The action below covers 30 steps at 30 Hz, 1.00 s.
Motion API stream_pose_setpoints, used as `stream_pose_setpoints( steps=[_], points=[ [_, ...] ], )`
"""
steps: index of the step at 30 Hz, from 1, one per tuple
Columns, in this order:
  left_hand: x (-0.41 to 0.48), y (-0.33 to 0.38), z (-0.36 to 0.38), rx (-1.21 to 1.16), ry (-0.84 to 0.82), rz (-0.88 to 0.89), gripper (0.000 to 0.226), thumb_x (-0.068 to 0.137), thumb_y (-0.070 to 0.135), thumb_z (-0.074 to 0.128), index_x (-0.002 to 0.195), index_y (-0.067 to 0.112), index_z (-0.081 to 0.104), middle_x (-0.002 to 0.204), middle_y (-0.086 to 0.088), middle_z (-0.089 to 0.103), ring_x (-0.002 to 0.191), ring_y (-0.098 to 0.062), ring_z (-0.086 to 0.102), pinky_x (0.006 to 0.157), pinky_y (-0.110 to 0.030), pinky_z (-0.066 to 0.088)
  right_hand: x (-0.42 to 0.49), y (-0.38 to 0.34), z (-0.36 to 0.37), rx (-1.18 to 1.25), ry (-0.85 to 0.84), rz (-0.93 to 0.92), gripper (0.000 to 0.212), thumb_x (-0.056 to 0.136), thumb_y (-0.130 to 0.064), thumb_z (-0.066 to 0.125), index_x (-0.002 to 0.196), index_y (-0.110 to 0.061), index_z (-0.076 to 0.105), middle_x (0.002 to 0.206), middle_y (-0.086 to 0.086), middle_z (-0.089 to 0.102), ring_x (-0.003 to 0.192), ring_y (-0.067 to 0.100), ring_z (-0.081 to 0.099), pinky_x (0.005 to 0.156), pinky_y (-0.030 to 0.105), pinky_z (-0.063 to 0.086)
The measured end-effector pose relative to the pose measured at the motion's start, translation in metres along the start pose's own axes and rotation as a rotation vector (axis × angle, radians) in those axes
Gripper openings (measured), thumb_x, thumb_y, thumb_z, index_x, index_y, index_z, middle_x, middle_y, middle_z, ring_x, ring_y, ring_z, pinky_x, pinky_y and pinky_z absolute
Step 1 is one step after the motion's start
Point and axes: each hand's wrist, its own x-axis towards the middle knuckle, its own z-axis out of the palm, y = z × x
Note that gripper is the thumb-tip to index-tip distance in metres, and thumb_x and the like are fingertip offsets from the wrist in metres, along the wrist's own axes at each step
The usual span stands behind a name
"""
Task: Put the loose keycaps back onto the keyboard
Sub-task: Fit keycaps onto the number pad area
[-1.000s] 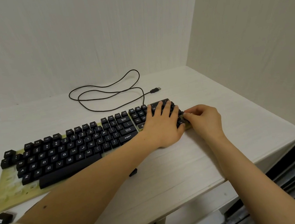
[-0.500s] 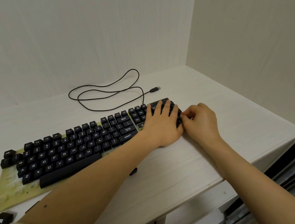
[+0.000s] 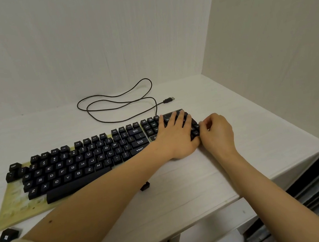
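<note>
A black keyboard (image 3: 76, 166) on a yellowed base lies across the white desk; bare sockets show along its lower left edge. My left hand (image 3: 176, 136) lies flat on the right-hand number pad, fingers spread and straight. My right hand (image 3: 216, 132) is at the keyboard's right edge with curled fingers pressing or pinching at the keys there; whether a keycap is in them is hidden. One loose black keycap (image 3: 8, 235) lies at the desk's front left, off the keyboard's corner. Another loose keycap (image 3: 144, 186) peeks out from behind my left forearm.
The keyboard's black cable (image 3: 117, 103) loops on the desk behind it and ends in a USB plug (image 3: 169, 99). Walls close in the desk at the back and right. The desk's front edge (image 3: 243, 197) runs diagonally, with a dark gap beyond on the right.
My right hand has shifted slightly at the keyboard's right edge, fingers working at the keys. My left hand stays flat on the number pad.
</note>
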Motion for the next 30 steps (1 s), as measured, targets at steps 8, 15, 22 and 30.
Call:
stream_pose_setpoints(
  steps=[8, 15, 22, 30],
  points=[
    [-0.005, -0.003, -0.002, -0.037, -0.022, -0.005, 0.068, 0.094, 0.055, 0.021, 0.148, 0.019, 0.0, 0.158, -0.007, -0.007, 0.145, -0.021, -0.01, 0.114, -0.055, -0.008, 0.001, 0.0, 0.001, 0.025, -0.007, 0.004, 0.012, 0.09, -0.017, 0.05, 0.081, -0.008, 0.051, 0.089, 0.008, 0.06, 0.078, 0.02, 0.05, 0.067, 0.027, 0.033],
    [-0.01, -0.01, -0.005, -0.106, -0.003, -0.007, 0.062, 0.097, 0.049, 0.019, 0.149, 0.018, 0.005, 0.158, -0.004, -0.003, 0.145, -0.018, -0.007, 0.116, -0.052, -0.007, 0.001, -0.009, 0.004, 0.045, 0.016, -0.064, 0.015, 0.09, -0.022, 0.051, 0.087, -0.008, 0.056, 0.091, 0.006, 0.058, 0.079, 0.02, 0.051, 0.069, 0.025, 0.033],
    [-0.019, -0.026, -0.023, -0.213, 0.233, 0.023, 0.043, 0.096, 0.037, 0.036, 0.126, 0.009, 0.049, 0.13, -0.007, 0.051, 0.123, -0.026, 0.044, 0.102, -0.044, 0.036, 0.006, -0.027, 0.001, -0.015, 0.03, -0.174, 0.024, 0.092, -0.032, 0.048, 0.089, -0.01, 0.058, 0.09, 0.006, 0.058, 0.089, 0.021, 0.05, 0.072, 0.027, 0.033],
    [-0.041, -0.052, -0.042, -0.255, 0.397, -0.077, 0.042, 0.095, 0.033, 0.041, 0.128, 0.01, 0.052, 0.138, -0.007, 0.047, 0.13, -0.023, 0.038, 0.104, -0.039, 0.038, 0.005, -0.077, 0.017, 0.008, 0.01, -0.299, 0.027, 0.093, -0.032, 0.046, 0.094, -0.009, 0.062, 0.096, 0.01, 0.061, 0.093, 0.026, 0.052, 0.08, 0.037, 0.043]
  ],
)
